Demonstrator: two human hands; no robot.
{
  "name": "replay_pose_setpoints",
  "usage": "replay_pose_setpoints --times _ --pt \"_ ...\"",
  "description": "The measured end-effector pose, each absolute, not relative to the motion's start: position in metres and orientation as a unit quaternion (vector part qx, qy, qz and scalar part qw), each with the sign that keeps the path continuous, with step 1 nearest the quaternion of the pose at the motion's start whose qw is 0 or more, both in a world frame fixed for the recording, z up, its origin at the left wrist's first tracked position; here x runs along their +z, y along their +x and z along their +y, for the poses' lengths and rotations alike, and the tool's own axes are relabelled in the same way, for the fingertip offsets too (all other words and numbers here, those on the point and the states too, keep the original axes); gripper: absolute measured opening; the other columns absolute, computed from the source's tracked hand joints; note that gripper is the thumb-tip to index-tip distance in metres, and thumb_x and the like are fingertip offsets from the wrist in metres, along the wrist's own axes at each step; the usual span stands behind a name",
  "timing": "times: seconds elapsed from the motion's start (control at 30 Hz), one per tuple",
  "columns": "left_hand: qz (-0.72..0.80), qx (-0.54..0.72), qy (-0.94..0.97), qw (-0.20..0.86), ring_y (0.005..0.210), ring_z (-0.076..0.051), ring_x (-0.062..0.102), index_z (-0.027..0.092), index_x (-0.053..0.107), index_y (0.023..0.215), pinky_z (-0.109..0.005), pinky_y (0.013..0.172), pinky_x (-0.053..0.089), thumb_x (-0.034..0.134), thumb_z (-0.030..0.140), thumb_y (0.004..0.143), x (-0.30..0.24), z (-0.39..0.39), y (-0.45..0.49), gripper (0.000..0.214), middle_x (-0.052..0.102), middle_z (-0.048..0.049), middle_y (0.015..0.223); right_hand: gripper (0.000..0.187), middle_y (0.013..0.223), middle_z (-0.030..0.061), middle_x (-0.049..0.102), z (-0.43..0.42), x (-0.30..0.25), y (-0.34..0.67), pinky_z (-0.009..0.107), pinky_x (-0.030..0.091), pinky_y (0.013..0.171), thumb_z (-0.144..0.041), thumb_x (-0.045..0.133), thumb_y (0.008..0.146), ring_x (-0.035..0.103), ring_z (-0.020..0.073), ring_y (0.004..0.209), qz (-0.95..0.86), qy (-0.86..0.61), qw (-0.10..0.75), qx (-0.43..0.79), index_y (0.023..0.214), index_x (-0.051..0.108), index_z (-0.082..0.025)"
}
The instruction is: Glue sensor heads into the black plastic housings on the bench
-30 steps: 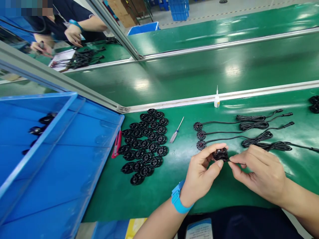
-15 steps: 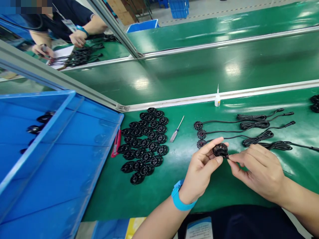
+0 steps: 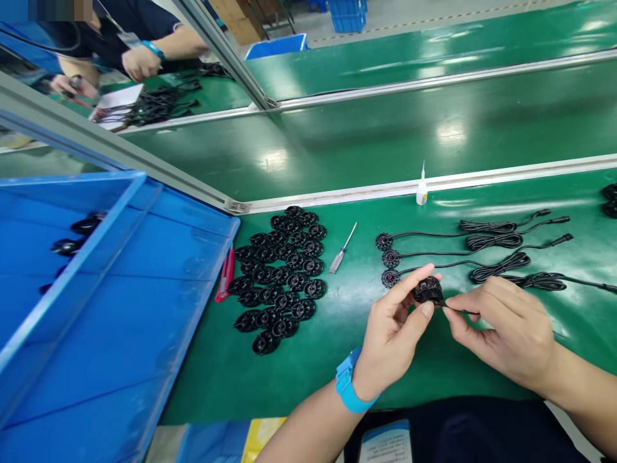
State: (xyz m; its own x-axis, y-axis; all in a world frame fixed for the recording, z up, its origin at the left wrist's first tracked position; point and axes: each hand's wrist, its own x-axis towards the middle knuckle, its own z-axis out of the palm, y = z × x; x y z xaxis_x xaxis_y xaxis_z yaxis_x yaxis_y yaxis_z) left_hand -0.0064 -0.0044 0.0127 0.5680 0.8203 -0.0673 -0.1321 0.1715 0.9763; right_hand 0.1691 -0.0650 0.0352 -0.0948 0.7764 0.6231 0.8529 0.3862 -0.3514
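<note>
turned since a second earlier, the black round part (image 3: pixel 427 290) showed a more rounded side, though both grips had barely shifted. the left grip (image 3: pixel 393 328) held it between thumb and fingers, off the desk (image 3: pixel 308 379), probably so the edge facing the right grip (image 3: pixel 513 328) could be reached. the right grip pinched a thin black cable (image 3: pixel 463 312) just beside that edge, likely for fine control; whether cable and part were joined could not be told. just beyond the left grip lay three wired discs (image 3: pixel 390 258), their coiled cables (image 3: pixel 492 241) beyond the right grip, apparently spaced against tangling. well left of the left grip sat a cluster of black parts (image 3: pixel 296 281), seemingly gathered within reach, with a screwdriver (image 3: pixel 338 259) between cluster and grip. farther beyond both grips, a small white bottle (image 3: pixel 421 194) stood upright, presumably against leaking.
</note>
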Motion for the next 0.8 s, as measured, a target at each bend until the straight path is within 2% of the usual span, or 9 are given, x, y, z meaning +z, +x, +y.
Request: replay_pose_setpoints --times 0.17,0.27,0.5,0.67,0.8 --pt "0.343 0.348 0.633 0.601 0.104 -0.022 0.071 0.026 0.068 0.133 -0.032 0.09 0.057 0.064 0.027 0.096 0.0135 -0.0065 -0.0082 0.036 0.077 -0.0071 0.117 0.01 0.069 -0.0015 0.067 -0.0651 0.0357 0.1677 0.026 0.047 0.057 -0.011 0.067 0.089 0.053 0.0103 0.057 -0.731 -0.555 0.396 -0.038 0.089 0.062 -0.02" --pt "0.363 0.339 0.673 0.549 0.099 -0.023 0.072 0.024 0.067 0.135 -0.033 0.089 0.057 0.065 0.024 0.095 0.0141 -0.008 -0.0082 0.04 0.078 -0.0077 0.112 0.011 0.07 -0.0009 0.069 -0.0649 0.035 0.1676 0.025 0.047 0.057 -0.01 0.068 0.088 0.053 0.01 0.056 -0.732 -0.55 0.399 -0.044 0.09 0.062 -0.019" --pt "0.344 0.307 0.738 0.493 0.097 -0.02 0.072 0.028 0.049 0.152 -0.032 0.087 0.058 0.065 0.016 0.092 0.0155 -0.0075 -0.0088 0.063 0.072 -0.0081 0.134 0.012 0.067 -0.0015 0.064 -0.0665 0.0313 0.1682 0.029 0.045 0.059 -0.01 0.07 0.088 0.051 0.0124 0.057 -0.741 -0.561 0.355 -0.104 0.09 0.062 -0.019" --pt "0.339 0.285 0.76 0.476 0.121 -0.023 0.068 0.03 0.044 0.155 -0.035 0.104 0.053 0.06 0.015 0.096 0.0148 -0.0064 -0.0096 0.063 0.068 -0.0061 0.14 0.011 0.065 -0.0019 0.058 -0.0675 0.0271 0.1686 0.03 0.043 0.06 -0.012 0.068 0.091 0.05 0.0136 0.059 -0.759 -0.558 0.309 -0.131 0.086 0.061 -0.019" --pt "0.348 0.277 0.722 0.53 0.109 -0.022 0.071 0.03 0.048 0.152 -0.034 0.097 0.056 0.061 0.02 0.097 0.0134 -0.004 -0.01 0.058 0.069 -0.0077 0.138 0.008 0.073 0.0008 0.066 -0.0679 0.0269 0.1706 0.031 0.047 0.064 -0.012 0.067 0.092 0.056 0.0143 0.063 -0.761 -0.563 0.308 -0.095 0.096 0.063 -0.018"
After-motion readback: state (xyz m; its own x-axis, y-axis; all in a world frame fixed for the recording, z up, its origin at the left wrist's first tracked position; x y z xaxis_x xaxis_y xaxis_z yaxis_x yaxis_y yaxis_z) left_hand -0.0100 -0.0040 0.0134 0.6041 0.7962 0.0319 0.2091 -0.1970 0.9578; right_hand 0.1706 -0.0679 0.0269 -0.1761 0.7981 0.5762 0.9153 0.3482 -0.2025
